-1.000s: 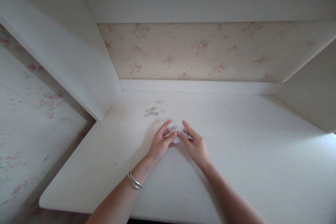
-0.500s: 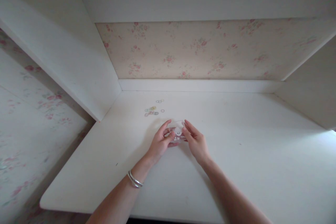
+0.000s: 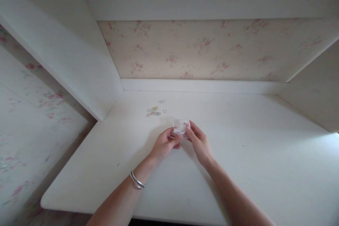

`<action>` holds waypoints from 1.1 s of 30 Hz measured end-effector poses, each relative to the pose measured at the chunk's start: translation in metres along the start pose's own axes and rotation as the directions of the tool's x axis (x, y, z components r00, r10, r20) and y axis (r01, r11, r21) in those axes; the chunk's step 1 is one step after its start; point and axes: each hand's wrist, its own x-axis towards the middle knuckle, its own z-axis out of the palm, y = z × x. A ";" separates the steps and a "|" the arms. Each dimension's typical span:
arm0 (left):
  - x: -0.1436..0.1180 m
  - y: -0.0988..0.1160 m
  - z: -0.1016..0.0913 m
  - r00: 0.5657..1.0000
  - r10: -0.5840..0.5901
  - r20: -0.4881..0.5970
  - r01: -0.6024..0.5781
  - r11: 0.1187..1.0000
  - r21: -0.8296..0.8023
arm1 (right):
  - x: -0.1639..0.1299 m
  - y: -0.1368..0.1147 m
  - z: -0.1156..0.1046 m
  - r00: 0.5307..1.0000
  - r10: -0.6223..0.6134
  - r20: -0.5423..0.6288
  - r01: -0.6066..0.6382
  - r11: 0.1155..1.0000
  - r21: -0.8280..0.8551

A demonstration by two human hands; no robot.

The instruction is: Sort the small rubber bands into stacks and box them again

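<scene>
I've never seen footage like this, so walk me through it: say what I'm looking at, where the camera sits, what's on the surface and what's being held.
There is no machine here, just a person's two bare hands. The one picture comes from a camera worn on the person's head, looking forward and down, so the arms enter from the bottom edge. The left hand, with bangles on its wrist, and the right hand meet over a white desk set in an alcove with floral wallpaper. Together they hold a small clear plastic box; whether it is open is hard to tell. Behind the hands, a little cluster of small coloured rings lies on the desk.
</scene>
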 end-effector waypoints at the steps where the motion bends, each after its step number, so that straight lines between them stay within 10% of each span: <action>1: 0.000 0.001 -0.001 1.000 0.009 -0.003 -0.009 1.000 0.000 | -0.001 -0.002 0.001 0.999 -0.011 0.047 0.011 1.000 -0.002; 17: -0.001 0.007 -0.004 0.986 -0.142 -0.082 0.130 0.983 -0.132 | -0.007 -0.006 0.001 0.981 0.082 0.176 -0.068 0.994 -0.080; 33: -0.002 0.007 -0.002 0.991 -0.112 -0.067 0.109 0.993 -0.042 | -0.006 -0.003 0.000 1.000 0.010 0.006 -0.007 0.930 -0.368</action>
